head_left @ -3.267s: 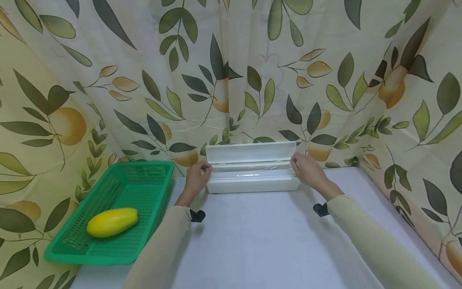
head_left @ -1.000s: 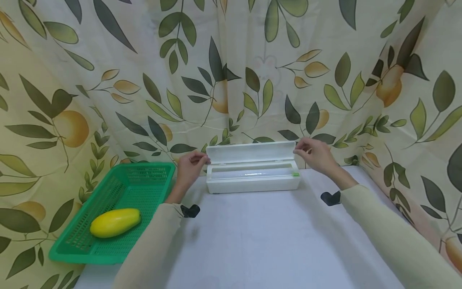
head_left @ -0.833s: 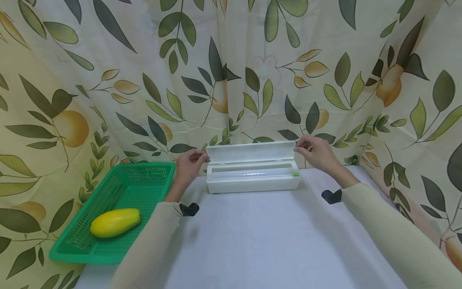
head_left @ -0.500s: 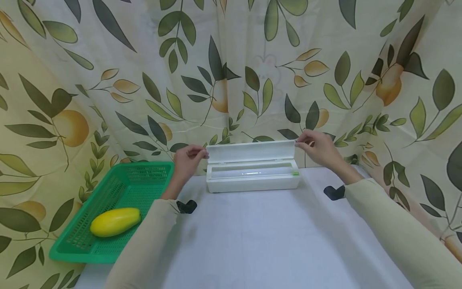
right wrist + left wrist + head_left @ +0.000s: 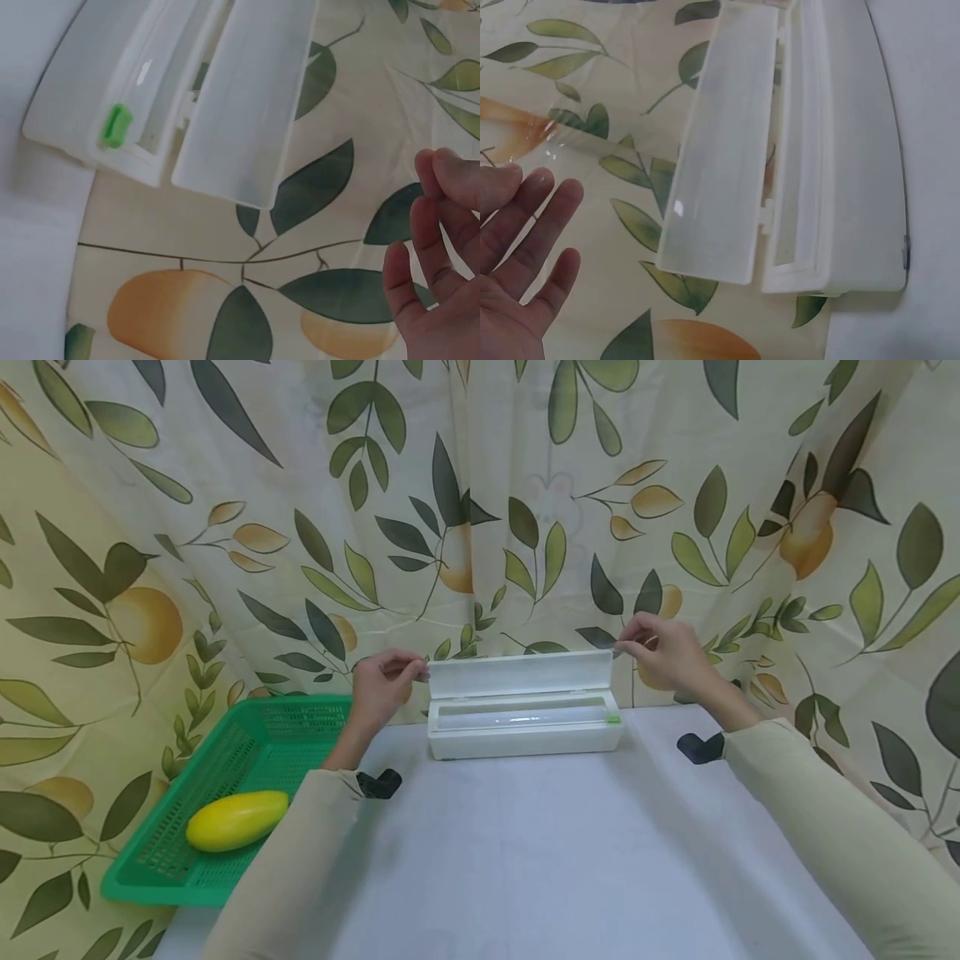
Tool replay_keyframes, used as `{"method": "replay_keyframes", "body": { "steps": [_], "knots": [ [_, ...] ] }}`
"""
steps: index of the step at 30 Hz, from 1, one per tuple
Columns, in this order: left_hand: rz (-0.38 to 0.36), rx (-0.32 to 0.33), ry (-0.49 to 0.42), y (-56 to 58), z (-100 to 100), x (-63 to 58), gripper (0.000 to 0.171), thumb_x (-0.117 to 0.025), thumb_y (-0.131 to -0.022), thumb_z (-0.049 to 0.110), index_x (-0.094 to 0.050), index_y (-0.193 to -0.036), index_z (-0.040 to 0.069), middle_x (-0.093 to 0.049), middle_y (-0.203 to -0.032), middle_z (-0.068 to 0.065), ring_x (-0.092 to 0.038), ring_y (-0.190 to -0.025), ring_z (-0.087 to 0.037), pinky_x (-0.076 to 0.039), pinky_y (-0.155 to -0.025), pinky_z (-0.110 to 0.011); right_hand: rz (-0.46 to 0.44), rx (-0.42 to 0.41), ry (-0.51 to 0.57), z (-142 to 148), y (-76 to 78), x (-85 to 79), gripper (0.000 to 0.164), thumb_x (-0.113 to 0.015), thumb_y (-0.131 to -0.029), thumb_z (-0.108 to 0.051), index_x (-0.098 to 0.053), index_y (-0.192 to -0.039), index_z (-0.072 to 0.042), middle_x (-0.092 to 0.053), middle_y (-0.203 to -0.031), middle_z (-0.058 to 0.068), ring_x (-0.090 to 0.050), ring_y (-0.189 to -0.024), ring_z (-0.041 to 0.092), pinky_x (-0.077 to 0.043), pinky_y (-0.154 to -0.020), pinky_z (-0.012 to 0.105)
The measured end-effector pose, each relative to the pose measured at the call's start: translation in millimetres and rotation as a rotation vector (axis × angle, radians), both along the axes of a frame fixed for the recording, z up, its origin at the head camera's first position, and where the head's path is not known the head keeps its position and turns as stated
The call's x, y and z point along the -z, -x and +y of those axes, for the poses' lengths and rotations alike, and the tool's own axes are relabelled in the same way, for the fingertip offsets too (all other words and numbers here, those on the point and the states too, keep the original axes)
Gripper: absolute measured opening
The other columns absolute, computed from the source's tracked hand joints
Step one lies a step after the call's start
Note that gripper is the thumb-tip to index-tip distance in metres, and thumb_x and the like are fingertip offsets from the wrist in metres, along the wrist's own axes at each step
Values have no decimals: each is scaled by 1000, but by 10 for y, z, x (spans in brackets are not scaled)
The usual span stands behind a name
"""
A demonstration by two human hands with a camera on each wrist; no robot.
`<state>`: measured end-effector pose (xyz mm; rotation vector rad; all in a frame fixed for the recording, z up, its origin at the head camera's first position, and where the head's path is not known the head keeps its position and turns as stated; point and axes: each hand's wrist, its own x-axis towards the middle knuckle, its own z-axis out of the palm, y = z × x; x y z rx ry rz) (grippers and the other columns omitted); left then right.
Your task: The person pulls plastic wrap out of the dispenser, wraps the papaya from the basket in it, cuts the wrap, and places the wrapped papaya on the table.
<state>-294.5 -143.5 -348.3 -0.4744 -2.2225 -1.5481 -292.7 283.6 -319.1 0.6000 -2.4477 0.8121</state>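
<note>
A long white film dispenser box stands at the back of the white table, its lid swung up against the curtain. My left hand is level with the lid's upper left corner and my right hand with its upper right corner. Each pinches one end of a sheet of clear film. In the left wrist view the stretched film glints above my left hand, beside the lid. The right wrist view shows my curled right hand and the box's green slider.
A green plastic basket sits at the table's left edge with a yellow fruit inside. A leaf-patterned curtain closes in the back and both sides. The box stands close to the curtain.
Both hands have risen from the box's open slot to the top edge of the lid, drawing clear film up with them. The box, basket and fruit stay put.
</note>
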Motion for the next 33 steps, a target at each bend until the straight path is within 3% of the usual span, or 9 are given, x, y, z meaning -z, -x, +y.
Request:
{"method": "replay_keyframes", "body": {
  "steps": [3,10,18,33],
  "knots": [
    [14,6,-2,-16,-12,-58,13,-71,-97,9,-74,-101,-2,-76,-94,-18,-74,-81,-16,-57,-78,-21,19,3,0,-12,2,-60,6,-73,-93,0,-67,-92,-3,-71,-86,11,-62,-80,23,-44,-68,11],
    [45,6,3,-73,-21,-178,16,-71,-97,10,-74,-102,-5,-76,-94,-18,-74,-86,-31,-56,-77,-19,-5,38,-6,-14,-23,-183,5,-73,-94,-2,-68,-94,-4,-70,-89,11,-61,-82,23,-43,-70,12],
    [91,34,-21,-180,-10,-350,14,-71,-97,7,-74,-102,-5,-76,-95,-18,-74,-86,-31,-56,-78,-19,29,43,0,-8,-76,-330,5,-73,-95,-5,-69,-97,-3,-70,-92,11,-59,-83,21,-42,-72,13],
    [175,53,-34,-242,-42,-575,11,-71,-95,3,-74,-104,-4,-76,-96,-21,-75,-85,-29,-56,-77,-19,80,33,53,-3,-176,-562,7,-72,-97,-10,-70,-100,-3,-70,-95,9,-57,-81,5,-45,-73,13]
  ]
}}
